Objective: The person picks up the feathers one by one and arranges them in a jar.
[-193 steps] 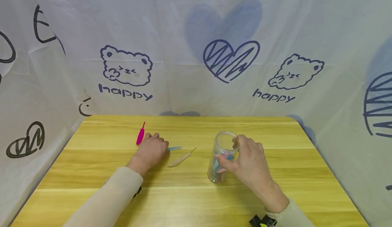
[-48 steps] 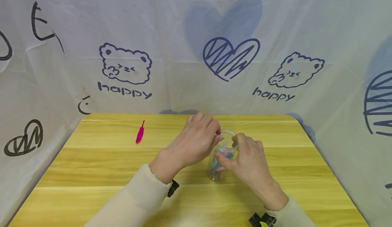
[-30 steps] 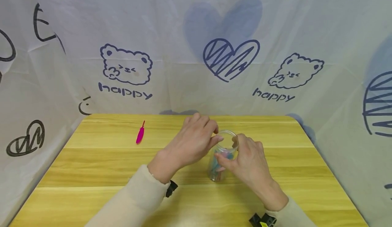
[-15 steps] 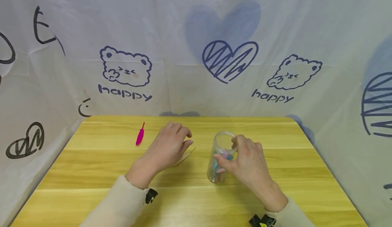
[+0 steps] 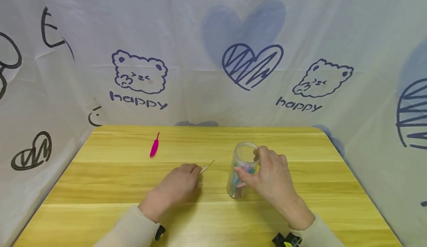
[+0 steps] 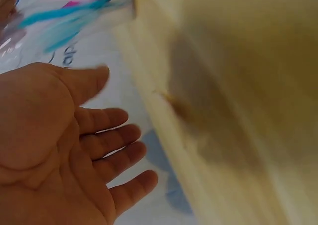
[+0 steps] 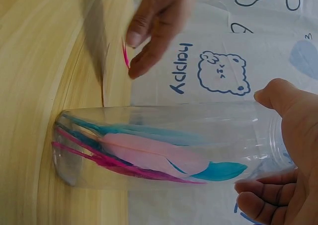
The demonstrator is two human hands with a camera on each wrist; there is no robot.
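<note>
My right hand [image 5: 271, 182] grips a clear plastic jar [image 5: 231, 187] around its upper part, thumb on the near side. The jar stands upright on the table, its mouth uncovered. Inside it are a pale pink feather [image 7: 154, 153], a magenta feather [image 7: 144, 173] and several teal feathers [image 7: 223, 171]. Left of the jar, my left hand [image 5: 178, 184] is low over a beige feather [image 5: 207, 167], hiding part of it. In the left wrist view its fingers [image 6: 121, 135] are spread and loosely bent, with nothing between them.
A magenta feather [image 5: 154, 148] lies at the back left of the wooden table [image 5: 300, 210]. A white cloth [image 5: 186, 47] with printed hearts and bears hangs behind the table and along both sides.
The blue feather seen on the table earliest has gone from there. My left hand went to the jar's mouth, then came back left and down to the beige feather. My right hand stays on the jar.
</note>
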